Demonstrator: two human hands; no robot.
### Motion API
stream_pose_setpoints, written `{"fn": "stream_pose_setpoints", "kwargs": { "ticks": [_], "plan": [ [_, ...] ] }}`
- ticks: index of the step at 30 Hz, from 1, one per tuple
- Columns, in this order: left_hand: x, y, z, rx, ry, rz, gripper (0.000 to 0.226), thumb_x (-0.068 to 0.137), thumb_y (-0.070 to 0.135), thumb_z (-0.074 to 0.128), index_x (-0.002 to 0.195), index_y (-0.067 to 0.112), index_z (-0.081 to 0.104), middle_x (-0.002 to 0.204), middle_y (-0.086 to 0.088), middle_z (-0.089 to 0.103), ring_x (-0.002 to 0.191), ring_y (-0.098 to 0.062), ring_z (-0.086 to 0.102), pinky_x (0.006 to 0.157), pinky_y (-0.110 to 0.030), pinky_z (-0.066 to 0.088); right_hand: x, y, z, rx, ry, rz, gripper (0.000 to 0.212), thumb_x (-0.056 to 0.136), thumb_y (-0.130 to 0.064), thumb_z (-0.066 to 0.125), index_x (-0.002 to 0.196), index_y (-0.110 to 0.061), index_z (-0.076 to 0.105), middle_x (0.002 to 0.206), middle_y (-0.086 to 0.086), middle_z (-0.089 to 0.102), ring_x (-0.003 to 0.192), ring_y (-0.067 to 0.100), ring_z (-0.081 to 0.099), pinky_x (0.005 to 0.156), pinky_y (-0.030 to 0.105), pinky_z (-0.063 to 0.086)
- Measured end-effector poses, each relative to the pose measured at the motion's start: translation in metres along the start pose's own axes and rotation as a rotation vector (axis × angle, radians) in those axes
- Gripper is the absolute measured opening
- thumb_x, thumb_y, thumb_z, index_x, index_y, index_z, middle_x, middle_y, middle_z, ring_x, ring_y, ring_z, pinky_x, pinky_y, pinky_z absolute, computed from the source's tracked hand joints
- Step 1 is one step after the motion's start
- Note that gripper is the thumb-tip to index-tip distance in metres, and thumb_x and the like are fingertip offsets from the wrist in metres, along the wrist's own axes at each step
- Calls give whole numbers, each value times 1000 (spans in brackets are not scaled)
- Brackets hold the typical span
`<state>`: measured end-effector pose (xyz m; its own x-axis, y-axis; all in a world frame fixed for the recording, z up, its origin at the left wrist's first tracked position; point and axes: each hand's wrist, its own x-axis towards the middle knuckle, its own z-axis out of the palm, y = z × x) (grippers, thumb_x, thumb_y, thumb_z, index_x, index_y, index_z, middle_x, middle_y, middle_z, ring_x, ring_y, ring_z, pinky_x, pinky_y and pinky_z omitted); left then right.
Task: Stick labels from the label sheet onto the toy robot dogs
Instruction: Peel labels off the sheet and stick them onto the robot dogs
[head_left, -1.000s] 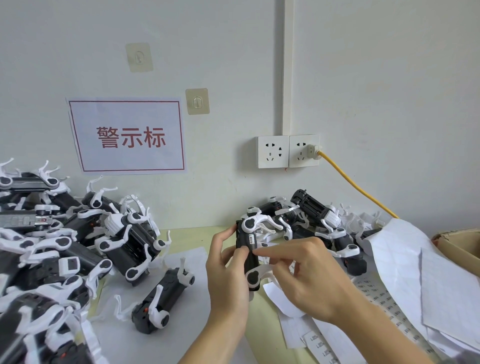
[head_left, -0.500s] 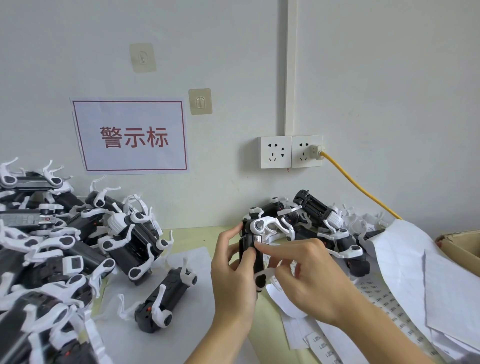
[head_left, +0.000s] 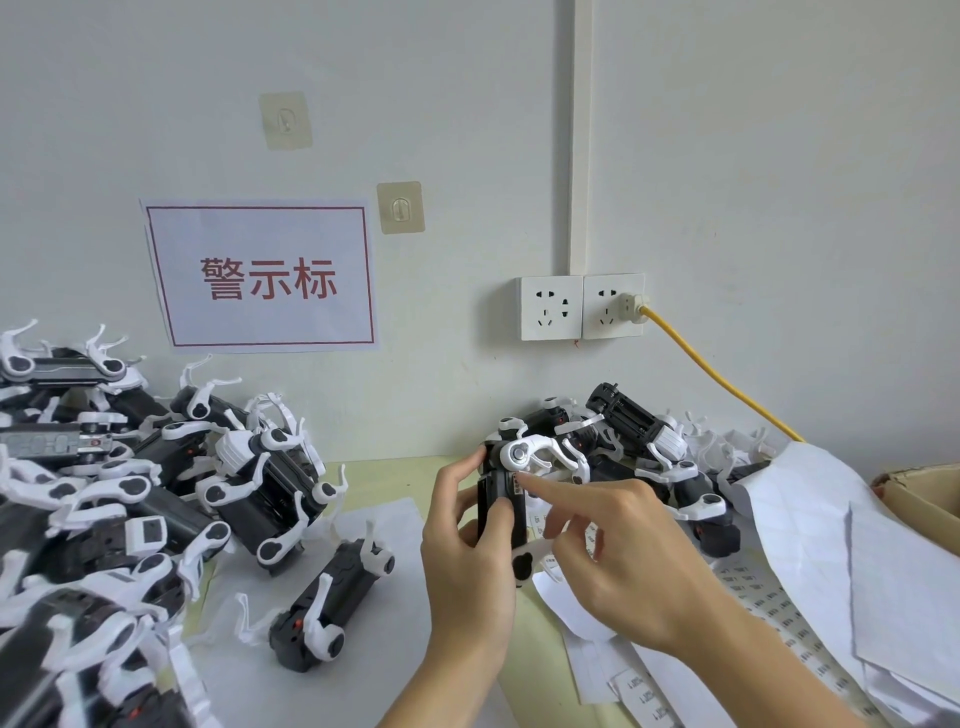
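Since a second earlier, the right hand (head_left: 618, 551) is uncurled, forefinger pressed on the label (head_left: 517, 480); the toy robot dog (head_left: 501, 512), upright at frame centre, is gripped by the left hand (head_left: 462, 561).

Black-white toy robot dog (head_left: 501, 512) upright, label (head_left: 517, 480) on side; label sheet (head_left: 748, 587) flat.

Two bare forearms reach in from the bottom edge, ending in the bare, ungloved left hand (head_left: 467, 566) and the bare, ungloved right hand (head_left: 628, 566) — no sleeve, cuff or glove covers either one. Both wrists show plain, with no watch, band or bracelet on them. The fingers carry no rings, and the nails — where visible — are short and unpainted.
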<state>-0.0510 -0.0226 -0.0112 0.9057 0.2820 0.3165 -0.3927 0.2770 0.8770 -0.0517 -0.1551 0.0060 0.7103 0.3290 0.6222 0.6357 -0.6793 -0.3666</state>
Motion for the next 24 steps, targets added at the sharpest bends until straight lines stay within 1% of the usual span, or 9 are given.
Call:
{"fn": "stream_pose_setpoints", "kwargs": {
  "ticks": [2, 4, 8, 11, 12, 15, 17, 21, 24],
  "plan": [
    [0, 1, 0, -6, 7, -5, 50, 95, -2, 53, 98, 45, 69, 92, 3, 74, 75, -25, 75, 46, -18, 50, 0, 2, 0, 5, -2, -10, 56, 78, -15, 42, 124, -32, 70, 73, -9, 67, 64, 7, 53, 58, 12, 32],
    [-1, 1, 0, -9, 14, -8, 49, 95, -2, 53, 98, 45, 69, 91, 5, 74, 74, -26, 75, 43, -17, 48, 0, 2, 0, 6, -9, -20, 51, 77, -14, 43, 117, -27, 72, 71, -2, 65, 65, 15, 51, 56, 18, 35],
    [-1, 3, 1, -15, 20, -12, 49, 95, -3, 54, 99, 43, 69, 91, 4, 74, 71, -23, 74, 42, -17, 47, 1, 1, 0, 24, 2, -16, 54, 76, -13, 44, 120, -28, 73, 69, -11, 65, 64, 3, 52, 58, 11, 36],
    [-1, 2, 1, -15, 24, -16, 49, 95, -1, 54, 99, 46, 69, 90, 5, 74, 71, -24, 74, 41, -16, 44, 1, 0, -1, 30, -7, -22, 54, 77, -13, 44, 119, -27, 73, 69, -9, 66, 65, 6, 54, 59, 11, 35],
    [-1, 2, 1, -13, 22, -18, 49, 95, -1, 54, 98, 47, 68, 89, 7, 74, 71, -25, 75, 40, -15, 43, 1, -1, -1, 32, -6, -18, 54, 77, -13, 44, 120, -28, 73, 69, -10, 66, 65, 4, 54, 59, 10, 35],
    [0, 1, 1, -25, 15, -20, 51, 94, -4, 53, 97, 44, 69, 88, 5, 74, 69, -20, 74, 44, -18, 49, 0, -2, -1, 44, 2, -6, 54, 77, -13, 44, 121, -27, 73, 69, -16, 66, 64, -4, 54, 61, 7, 35],
    [0, 1, 1, -29, 12, -23, 51, 94, -4, 54, 97, 44, 70, 89, 4, 74, 69, -20, 74, 47, -20, 51, 1, -1, -1, 47, 4, -6, 53, 77, -13, 45, 119, -27, 74, 69, -15, 66, 64, -3, 54, 61, 7, 35],
    [2, -1, 0, -48, 30, -21, 49, 94, -1, 56, 97, 47, 69, 93, 1, 74, 75, -28, 75, 48, -19, 50, 1, 0, 0, 40, -2, -24, 51, 77, -13, 45, 113, -30, 76, 68, -8, 65, 65, 10, 55, 58, 12, 35],
    [2, -2, 0, -44, 12, -2, 51, 93, -3, 55, 96, 46, 69, 90, -1, 74, 72, -22, 74, 50, -20, 51, 1, 0, 1, 74, 45, 1, 52, 77, -13, 44, 116, -26, 76, 69, -13, 67, 65, 2, 57, 60, 8, 37]
  ]
}}
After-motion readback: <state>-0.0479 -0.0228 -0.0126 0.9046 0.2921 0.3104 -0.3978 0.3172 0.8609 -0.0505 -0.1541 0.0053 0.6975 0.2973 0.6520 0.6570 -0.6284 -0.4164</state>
